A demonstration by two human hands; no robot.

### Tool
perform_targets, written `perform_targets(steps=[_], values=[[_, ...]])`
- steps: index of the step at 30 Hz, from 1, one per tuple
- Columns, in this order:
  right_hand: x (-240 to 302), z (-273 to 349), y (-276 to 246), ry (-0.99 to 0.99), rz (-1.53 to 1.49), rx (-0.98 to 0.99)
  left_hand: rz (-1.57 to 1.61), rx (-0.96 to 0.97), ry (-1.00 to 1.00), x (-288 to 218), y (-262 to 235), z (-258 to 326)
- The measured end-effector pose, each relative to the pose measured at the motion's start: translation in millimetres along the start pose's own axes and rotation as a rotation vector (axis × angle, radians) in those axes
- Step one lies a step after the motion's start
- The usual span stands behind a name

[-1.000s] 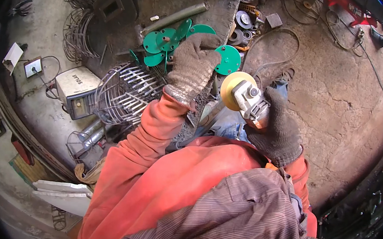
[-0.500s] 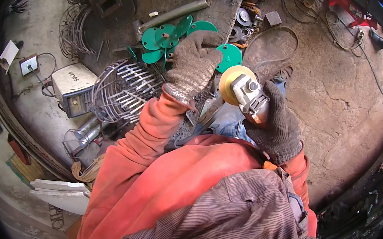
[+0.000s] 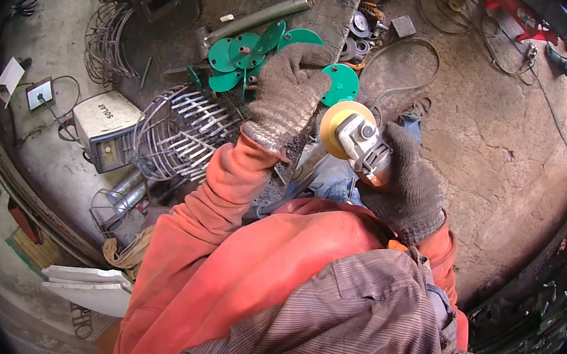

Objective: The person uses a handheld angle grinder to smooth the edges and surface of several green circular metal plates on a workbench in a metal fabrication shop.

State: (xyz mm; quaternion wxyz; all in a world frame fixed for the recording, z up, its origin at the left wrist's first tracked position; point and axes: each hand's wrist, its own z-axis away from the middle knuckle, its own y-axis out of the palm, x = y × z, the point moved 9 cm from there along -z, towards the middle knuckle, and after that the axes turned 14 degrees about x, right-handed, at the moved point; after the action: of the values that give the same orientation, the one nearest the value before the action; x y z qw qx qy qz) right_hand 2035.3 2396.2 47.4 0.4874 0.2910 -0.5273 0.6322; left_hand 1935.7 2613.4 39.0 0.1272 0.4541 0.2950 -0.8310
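My left hand presses flat, fingers together, steadying the green discs. Beside them, my right hand clamps the angle grinder for control.

Angle grinder: silver-grey head with a worn yellow disc, tilted, disc facing upper left, gripped around its body. Green round metal plates: several flat discs with centre holes, clustered and overlapping on the dirty work surface, one partly covered.
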Motion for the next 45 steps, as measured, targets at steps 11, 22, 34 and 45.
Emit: perform_targets(steps=[11, 22, 34, 45], values=[[-6, 19, -16, 0.078, -0.099, -0.149, 0.174, 0.125, 0.004, 8, -4, -2], [-31, 55, -43, 0.063, -0.272, -0.275, 0.811, 0.576, -0.355, 7, 38, 42], [-19, 54, -31, 0.001, -0.233, -0.315, 0.27, 0.575, -0.219, -3, 34, 32], [-27, 47, -14, 0.072, -0.178, -0.171, -0.129, 0.428, -0.105, -20, 25, 34]])
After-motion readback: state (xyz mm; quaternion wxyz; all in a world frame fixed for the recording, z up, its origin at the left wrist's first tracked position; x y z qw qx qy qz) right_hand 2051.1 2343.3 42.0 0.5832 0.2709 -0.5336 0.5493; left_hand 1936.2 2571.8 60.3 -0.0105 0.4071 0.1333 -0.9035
